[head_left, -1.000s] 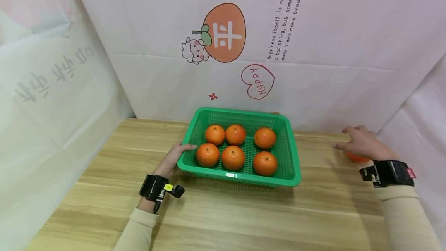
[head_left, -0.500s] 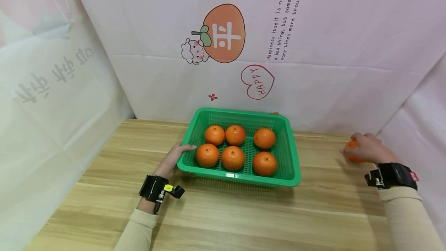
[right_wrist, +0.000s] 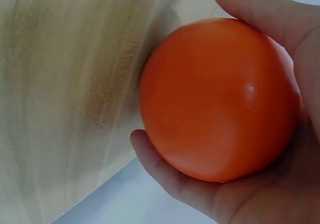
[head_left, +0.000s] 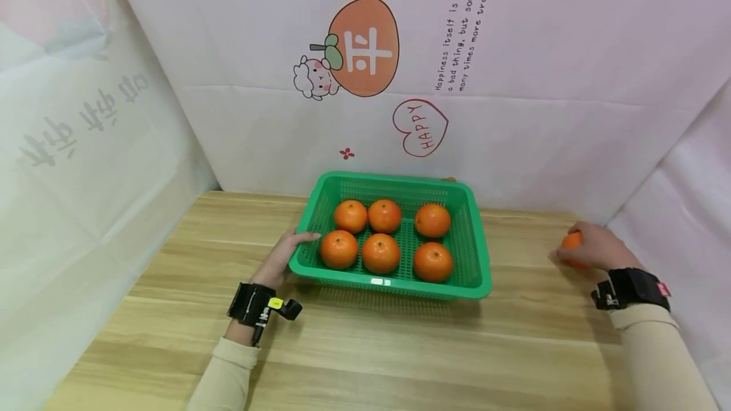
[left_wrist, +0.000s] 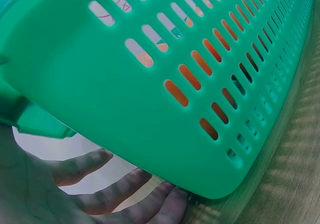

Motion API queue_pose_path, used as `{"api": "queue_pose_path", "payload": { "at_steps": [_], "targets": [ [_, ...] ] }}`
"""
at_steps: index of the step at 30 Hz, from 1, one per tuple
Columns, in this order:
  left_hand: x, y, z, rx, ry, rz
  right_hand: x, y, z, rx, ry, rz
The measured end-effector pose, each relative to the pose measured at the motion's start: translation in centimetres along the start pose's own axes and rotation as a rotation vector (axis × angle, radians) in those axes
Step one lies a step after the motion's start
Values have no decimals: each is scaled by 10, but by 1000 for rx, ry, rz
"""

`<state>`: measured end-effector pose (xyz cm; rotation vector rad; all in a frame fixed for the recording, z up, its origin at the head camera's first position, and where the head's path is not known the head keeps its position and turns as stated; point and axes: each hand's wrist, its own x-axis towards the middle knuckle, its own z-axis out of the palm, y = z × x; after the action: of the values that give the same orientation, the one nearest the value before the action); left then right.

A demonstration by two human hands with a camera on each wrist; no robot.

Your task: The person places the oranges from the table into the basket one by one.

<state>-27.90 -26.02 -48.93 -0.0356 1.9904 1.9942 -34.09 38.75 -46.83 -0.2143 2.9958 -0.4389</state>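
My left hand (head_left: 280,259) grips the left rim of a green plastic basket (head_left: 482,252), thumb over the edge. In the left wrist view its fingers (left_wrist: 125,189) lie against the outside of the slotted basket wall (left_wrist: 100,94). Several oranges (head_left: 381,253) rest inside the basket in two rows, with a gap right of the middle. Far to the right, my right hand (head_left: 605,247) holds another orange (head_left: 572,249). The right wrist view shows this smooth orange (right_wrist: 220,99) between thumb and fingers, close to the wooden tabletop.
The wooden table (head_left: 365,360) runs up to a white printed cloth (head_left: 542,144) hung behind the basket. More white cloth (head_left: 114,208) stands along the left side and the right. A bit of something orange (head_left: 450,179) shows behind the basket's back rim.
My right hand has come down from above the orange and closed round it, then shifted slightly left with it. My left hand stays on the basket rim. The head view has tilted slightly.
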Motion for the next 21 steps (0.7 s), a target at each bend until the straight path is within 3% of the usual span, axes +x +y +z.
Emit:
{"api": "queue_pose_path", "payload": {
  "at_steps": [7,13,21],
  "targets": [
    [-1,2,-1,-4,-10,4,-5,-7,3,36,38,49],
    [-1,3,-1,-4,-4,1,-6,-15,9,4,105,13],
    [-2,3,1,-9,-22,1,-7,-23,11,-25,107,-17]
  ]
}}
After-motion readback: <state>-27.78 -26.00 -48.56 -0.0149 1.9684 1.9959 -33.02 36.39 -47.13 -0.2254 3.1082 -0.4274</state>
